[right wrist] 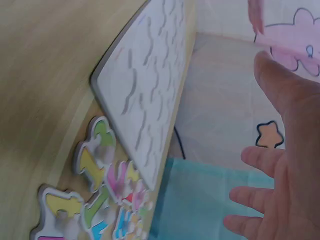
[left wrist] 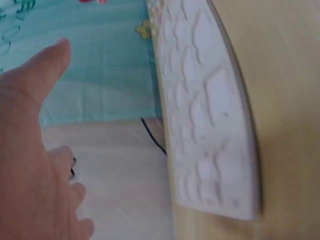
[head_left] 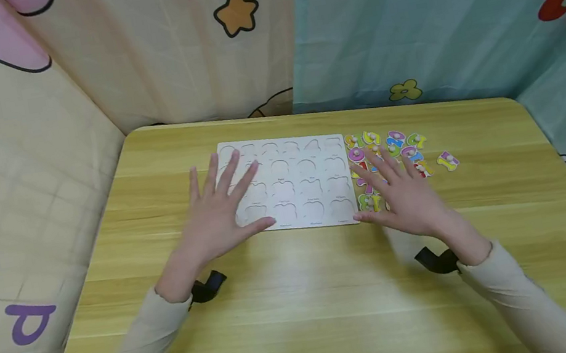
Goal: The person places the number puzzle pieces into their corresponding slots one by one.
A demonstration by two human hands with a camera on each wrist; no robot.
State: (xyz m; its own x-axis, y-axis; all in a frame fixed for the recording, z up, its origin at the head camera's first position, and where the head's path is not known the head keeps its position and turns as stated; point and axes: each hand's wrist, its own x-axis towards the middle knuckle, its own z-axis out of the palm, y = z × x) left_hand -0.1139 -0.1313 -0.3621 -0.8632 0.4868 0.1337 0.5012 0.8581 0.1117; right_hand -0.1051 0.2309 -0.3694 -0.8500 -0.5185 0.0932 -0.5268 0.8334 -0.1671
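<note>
A white puzzle board (head_left: 298, 199) with rows of shaped recesses lies toward the back of the table. Over its left part, in the head view, my left hand (head_left: 217, 219) is spread with straight fingers and holds nothing. My right hand (head_left: 410, 199) is likewise spread, overlapping the number puzzle pieces (head_left: 396, 137) beside the board's right edge. The right wrist view shows these pieces (right wrist: 95, 150) with small round knobs, next to the board (right wrist: 135, 90). In the left wrist view the board (left wrist: 230, 165) lies to the right of the left thumb (left wrist: 52, 62). Some pieces are hidden under the right hand.
One piece (head_left: 448, 161) lies apart at the right of the cluster. The wooden table (head_left: 307, 322) has rounded back corners. Printed curtains (head_left: 172, 51) hang behind it and at both sides. A black strap (head_left: 208, 286) is at each wrist.
</note>
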